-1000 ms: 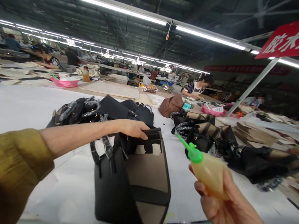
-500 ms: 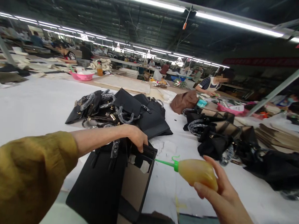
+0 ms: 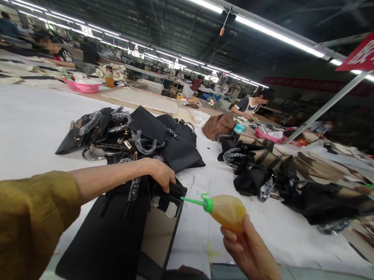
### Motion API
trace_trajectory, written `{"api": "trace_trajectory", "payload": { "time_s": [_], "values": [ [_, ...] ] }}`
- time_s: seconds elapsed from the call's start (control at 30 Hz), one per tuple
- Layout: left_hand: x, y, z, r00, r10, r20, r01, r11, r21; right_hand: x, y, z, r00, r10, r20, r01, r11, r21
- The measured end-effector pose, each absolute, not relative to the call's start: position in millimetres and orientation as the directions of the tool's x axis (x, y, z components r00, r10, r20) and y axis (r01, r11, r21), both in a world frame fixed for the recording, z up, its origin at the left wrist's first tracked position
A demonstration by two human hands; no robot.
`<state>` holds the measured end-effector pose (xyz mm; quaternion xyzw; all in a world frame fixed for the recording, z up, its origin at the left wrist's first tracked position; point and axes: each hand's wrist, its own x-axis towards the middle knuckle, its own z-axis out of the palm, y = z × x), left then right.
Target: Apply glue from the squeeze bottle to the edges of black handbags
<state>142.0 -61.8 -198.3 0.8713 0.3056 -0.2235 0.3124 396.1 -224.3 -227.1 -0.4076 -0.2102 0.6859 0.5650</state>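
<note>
My left hand [image 3: 163, 175] pinches the upper edge of a black handbag [image 3: 111, 236] near the table's front edge. The bag's tan side faces right, with a small white patch near its top, and plastic-wrapped handles rise beside my forearm. In my right hand [image 3: 246, 247] is a squeeze bottle [image 3: 228, 211] of yellowish liquid, tipped on its side. Its thin green nozzle points left, the tip right by the bag's top corner; whether it touches, I cannot tell. Just behind my left hand lies a heap of black handbags [image 3: 149, 127] with wrapped handles.
More black and tan bags [image 3: 251, 173] lie on the right of the white-covered table [image 3: 23, 125]. Behind are a brown cloth bundle [image 3: 218, 126], a pink basin [image 3: 82, 86] and a bottle of orange liquid [image 3: 109, 77]. A co-worker [image 3: 248, 105] sits across the table.
The camera view has turned slightly right. My right hand has brought the bottle a little closer to the bag and its grip has shifted lower on it. My left hand stays on the bag's edge.
</note>
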Motion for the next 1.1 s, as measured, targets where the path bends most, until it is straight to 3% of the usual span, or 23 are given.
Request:
{"api": "trace_trajectory", "payload": {
  "time_s": [0.4, 1.1],
  "values": [
    [143, -63, -199, 0.717, 0.399, -0.572, 0.681, -0.578, 0.450, 407, -231, -206, -0.043, 0.901, -0.433, -0.678, -0.344, -0.650],
    [143, -63, -199, 0.708, 0.405, -0.578, 0.677, -0.623, 0.392, 390, -248, -237, -0.045, 0.938, -0.343, -0.666, -0.284, -0.690]
  ]
}}
